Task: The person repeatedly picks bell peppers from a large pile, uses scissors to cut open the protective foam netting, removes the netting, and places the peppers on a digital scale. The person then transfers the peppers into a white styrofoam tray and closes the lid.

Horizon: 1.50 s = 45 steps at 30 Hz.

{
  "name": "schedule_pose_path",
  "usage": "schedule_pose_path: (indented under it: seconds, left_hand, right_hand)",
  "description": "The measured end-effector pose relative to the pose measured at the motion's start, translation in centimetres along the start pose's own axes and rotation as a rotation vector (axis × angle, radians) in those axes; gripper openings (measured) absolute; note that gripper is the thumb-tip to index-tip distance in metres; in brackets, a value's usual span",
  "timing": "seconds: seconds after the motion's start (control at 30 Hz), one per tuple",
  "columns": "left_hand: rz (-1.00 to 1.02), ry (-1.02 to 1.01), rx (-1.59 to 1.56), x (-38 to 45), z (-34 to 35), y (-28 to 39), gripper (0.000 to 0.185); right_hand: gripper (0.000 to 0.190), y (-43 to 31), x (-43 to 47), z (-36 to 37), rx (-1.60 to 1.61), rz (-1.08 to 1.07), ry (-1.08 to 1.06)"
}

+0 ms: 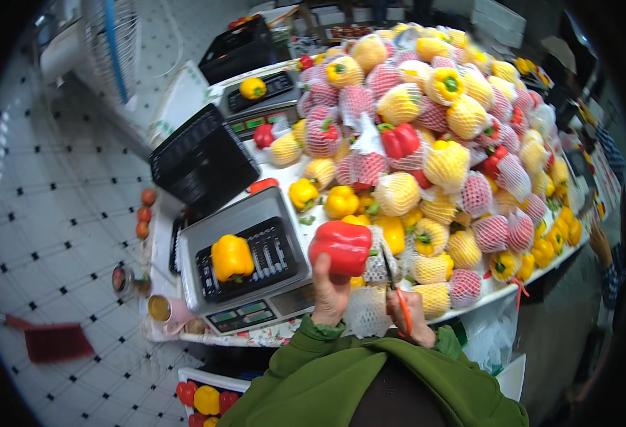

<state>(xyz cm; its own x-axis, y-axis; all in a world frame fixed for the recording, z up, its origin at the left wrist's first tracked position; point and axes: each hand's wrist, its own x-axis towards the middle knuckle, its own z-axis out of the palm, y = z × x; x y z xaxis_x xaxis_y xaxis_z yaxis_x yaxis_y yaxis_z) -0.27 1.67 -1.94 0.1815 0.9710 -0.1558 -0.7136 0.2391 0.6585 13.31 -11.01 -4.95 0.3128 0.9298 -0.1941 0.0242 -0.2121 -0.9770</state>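
My left hand (330, 293) holds a large red bell pepper (339, 248) from below, its green stem turned to the right. In my right hand (413, 315) is a pair of scissors (405, 312) with orange handles, the dark blades pointing up beside the pepper's stem. To the left, a yellow bell pepper (232, 258) lies in a black plastic crate on the tray of a digital scale (193, 267). Beyond my hands rises a heap of red and yellow peppers, many in foam net sleeves (398, 193). An empty white foam net (367, 312) lies between my wrists.
A black crate (203, 160) leans behind the scale. Farther back, another scale (264, 109) bears a yellow pepper (252, 88). A pink mug (177, 314) stands at the near left table corner. Below the table is a box of peppers (206, 400). Another person's hand (600, 243) is at the far right.
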Motion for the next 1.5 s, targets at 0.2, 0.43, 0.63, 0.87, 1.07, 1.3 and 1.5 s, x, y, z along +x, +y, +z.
schedule_pose_path:
  seconds: [0.2, 0.43, 0.63, 0.87, 1.07, 1.3, 1.5]
  left_hand:
    - [0.335, -0.095, 0.835, 2.1, 0.6, 8.3, 0.068]
    - [0.473, -0.204, 2.146, 6.1, -0.4, 15.4, 0.060]
    - [0.607, -0.322, 2.481, 9.7, -3.1, 16.3, 0.053]
    - [0.392, -0.702, 2.183, 13.6, 3.5, 15.3, 0.045]
    - [0.196, -0.759, 2.314, 20.3, 3.3, 7.0, 0.041]
    - [-0.165, -0.327, 2.572, 27.9, -3.3, 3.3, 0.058]
    - [-0.259, -0.315, 2.429, 29.0, -2.9, 2.9, 0.072]
  right_hand:
    - [0.047, 0.5, 0.6, -1.0, 0.333, 0.127, -0.065]
    - [0.036, 0.7, 0.5, -0.9, 0.096, 0.008, -0.199]
    - [0.030, 0.7, 0.2, -0.5, 0.074, -0.104, -0.189]
    - [0.033, 1.1, 0.8, -0.9, 0.126, -0.055, -0.068]
    - [0.030, 1.0, 1.6, -1.0, 0.160, -0.046, -0.083]
    - [0.027, 0.5, 2.1, -2.7, 0.006, -0.125, -0.044]
    - [0.027, 0.3, 3.0, -2.6, 0.023, -0.101, -0.037]
